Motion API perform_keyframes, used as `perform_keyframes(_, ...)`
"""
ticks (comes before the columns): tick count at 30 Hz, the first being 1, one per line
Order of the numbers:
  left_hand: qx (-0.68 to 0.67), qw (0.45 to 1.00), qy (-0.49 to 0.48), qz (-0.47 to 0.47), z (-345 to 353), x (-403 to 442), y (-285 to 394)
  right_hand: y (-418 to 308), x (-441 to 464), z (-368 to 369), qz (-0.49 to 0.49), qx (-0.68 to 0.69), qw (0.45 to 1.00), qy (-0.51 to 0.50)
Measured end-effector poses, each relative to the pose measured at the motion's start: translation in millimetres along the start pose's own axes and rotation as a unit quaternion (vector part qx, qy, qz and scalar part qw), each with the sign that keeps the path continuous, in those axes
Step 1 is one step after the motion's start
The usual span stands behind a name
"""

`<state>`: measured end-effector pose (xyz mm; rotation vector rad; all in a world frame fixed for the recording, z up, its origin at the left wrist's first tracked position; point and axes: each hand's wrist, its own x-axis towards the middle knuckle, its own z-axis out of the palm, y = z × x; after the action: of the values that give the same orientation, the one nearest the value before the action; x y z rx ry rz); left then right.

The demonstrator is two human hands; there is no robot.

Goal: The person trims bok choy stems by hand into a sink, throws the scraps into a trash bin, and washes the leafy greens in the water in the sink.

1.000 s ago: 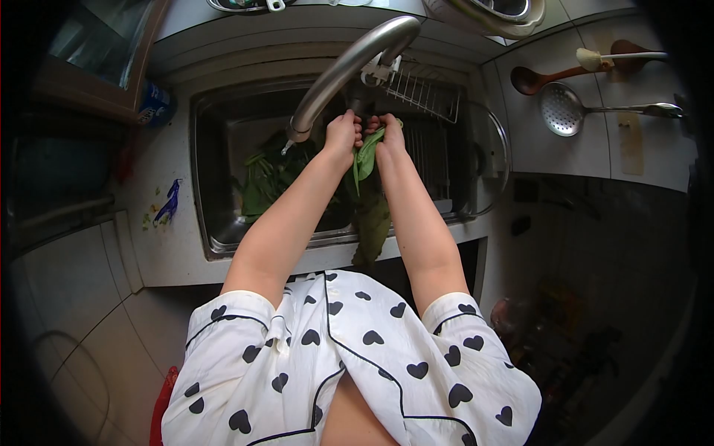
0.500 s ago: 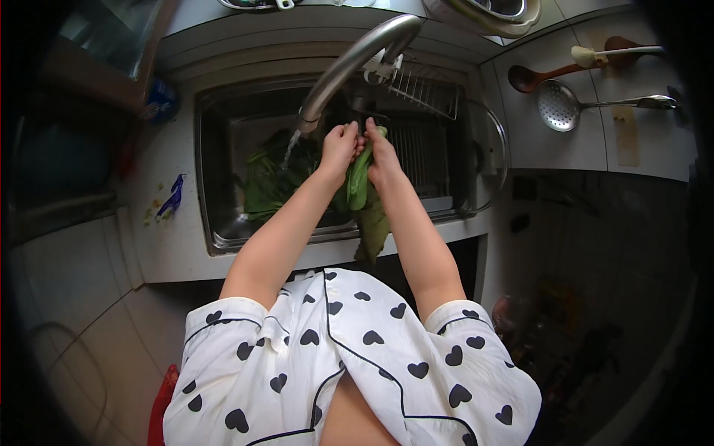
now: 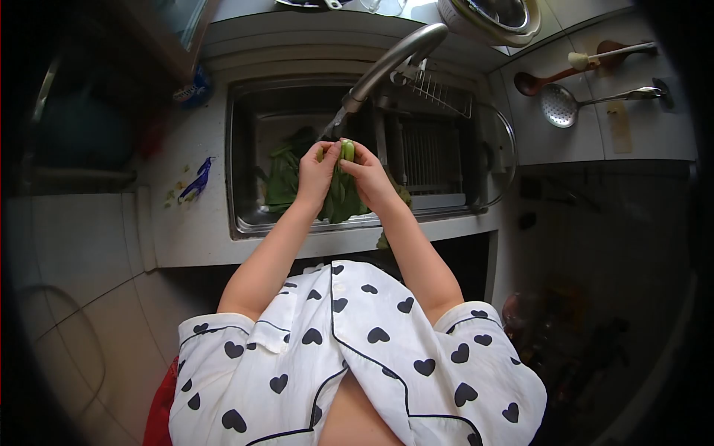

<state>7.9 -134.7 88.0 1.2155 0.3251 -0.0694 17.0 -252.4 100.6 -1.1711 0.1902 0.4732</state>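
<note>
Both of my hands are over the middle of the sink (image 3: 256,126), gripping one green leafy vegetable (image 3: 347,151). Its pale green stem end points up between my fingers, and its dark leaves hang down toward the sink's front edge. My left hand (image 3: 318,167) pinches it from the left, and my right hand (image 3: 364,172) has its thumb and fingers on the stem from the right. Just above my hands, water runs from the curved metal faucet (image 3: 387,63). More leafy greens (image 3: 281,178) lie in the left basin, partly covered by my left hand.
A wire rack (image 3: 428,160) sits in the right basin beside a clear round lid (image 3: 509,149). On the left counter lies a blue scrap (image 3: 198,181) with small bits. A slotted spoon (image 3: 559,105) and wooden ladle (image 3: 529,83) hang on the right wall. Bowls (image 3: 494,18) stand behind.
The view has shifted, so the sink appears farther right. My hands have come nearer with the vegetable, its stem end now upright between them. The water flow is stronger than one second ago.
</note>
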Motion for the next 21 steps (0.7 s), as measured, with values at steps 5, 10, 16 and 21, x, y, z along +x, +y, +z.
perform_keyframes(5, 0.165, 0.981, -0.052, 0.083, -41.3, -3.6, 15.8, 6.5, 1.7, 20.9, -0.025, -0.133, 0.991, -0.024)
perform_keyframes(10, 0.340, 0.930, -0.087, 0.111, -72.3, -3.5, 51.6, 1.0, 2.4, 39.9, 0.010, -0.175, 0.983, -0.061)
perform_keyframes(16, 0.297, 0.942, -0.143, 0.066, -87.2, 4.6, 61.1, -2.0, 7.6, 57.3, 0.004, -0.191, 0.980, -0.063)
perform_keyframes(21, 0.345, 0.920, -0.177, 0.060, -90.4, 7.0, 57.1, 13.8, 12.6, 53.8, -0.051, -0.277, 0.958, -0.057)
